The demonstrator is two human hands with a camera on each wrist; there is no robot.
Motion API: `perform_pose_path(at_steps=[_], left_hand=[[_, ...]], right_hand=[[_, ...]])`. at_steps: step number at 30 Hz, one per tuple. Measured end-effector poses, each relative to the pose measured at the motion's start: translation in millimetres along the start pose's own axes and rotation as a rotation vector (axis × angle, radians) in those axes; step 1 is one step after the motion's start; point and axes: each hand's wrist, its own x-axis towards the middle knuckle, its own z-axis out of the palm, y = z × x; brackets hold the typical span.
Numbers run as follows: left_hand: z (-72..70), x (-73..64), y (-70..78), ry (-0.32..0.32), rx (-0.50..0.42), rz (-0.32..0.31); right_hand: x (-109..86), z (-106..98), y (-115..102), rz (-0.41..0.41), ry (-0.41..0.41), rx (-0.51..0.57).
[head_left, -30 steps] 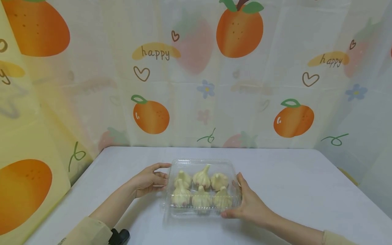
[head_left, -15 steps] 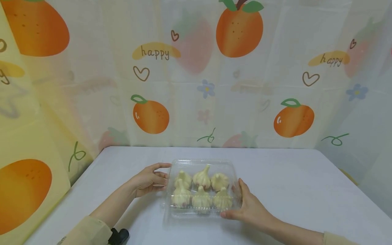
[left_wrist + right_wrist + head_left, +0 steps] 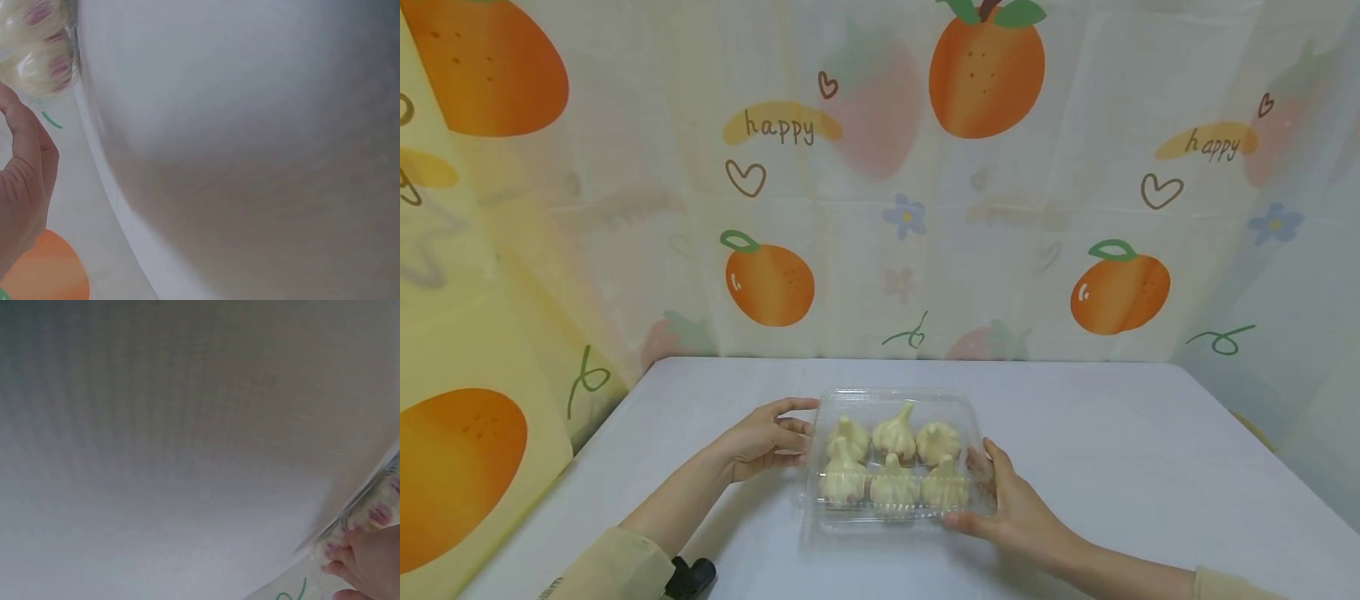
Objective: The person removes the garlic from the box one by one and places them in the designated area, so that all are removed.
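Note:
A clear plastic clamshell box (image 3: 895, 523) stands on the white table with several garlic bulbs (image 3: 895, 433) in two rows inside. At its left side, my left hand (image 3: 763, 442) touches the wall with loosely extended fingers. My right hand (image 3: 1018, 500) holds the box's front right corner, thumb along the front edge and fingers against the right wall, partly seen through the plastic. The left wrist view shows part of the left hand (image 3: 25, 169) beside garlic (image 3: 37, 62). In the right wrist view, bent fingers of the right hand (image 3: 369, 565) lie against the box, garlic (image 3: 378, 515) behind them.
The white table (image 3: 1112, 450) reaches back to a fruit-print curtain (image 3: 865, 267), which also hangs along the left and right sides. A black strap-like device (image 3: 691, 577) sits at the left wrist by the sleeve.
My right hand has slid slightly nearer along the box's right side, its upper finger drawn back a little. The box and my left hand stay in place.

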Motion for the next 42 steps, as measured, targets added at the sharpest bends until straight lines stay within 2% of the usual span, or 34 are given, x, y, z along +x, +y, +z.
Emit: perform_pose_path(at_steps=[9, 18, 21, 28, 35, 42], left_hand=[[1.3, -0.5, 0.2, 0.012, 0.004, 0.0], [-0.3, -0.4, -2.1, -0.013, 0.008, 0.012], [-0.8, -0.4, -2.2, -0.012, 0.007, 0.014], [-1.7, -0.7, -1.8, -0.016, 0.005, 0.018], [-0.5, -0.2, -1.2, -0.017, 0.012, 0.02], [-0.7, -0.3, -1.9, -0.022, 0.022, 0.026]], right_hand=[[-0.1, -0.7, 2.2, -0.008, -0.025, 0.056], [-0.4, -3.6, 2.0, 0.019, -0.067, 0.144], [0.2, -4.3, 2.4, 0.003, -0.075, 0.165], [-0.2, -4.5, 3.5, 0.015, -0.073, 0.205], [-0.4, -7.7, 6.3, 0.0, -0.126, 0.268], [0.6, -8.4, 9.8, -0.001, -0.134, 0.277]])
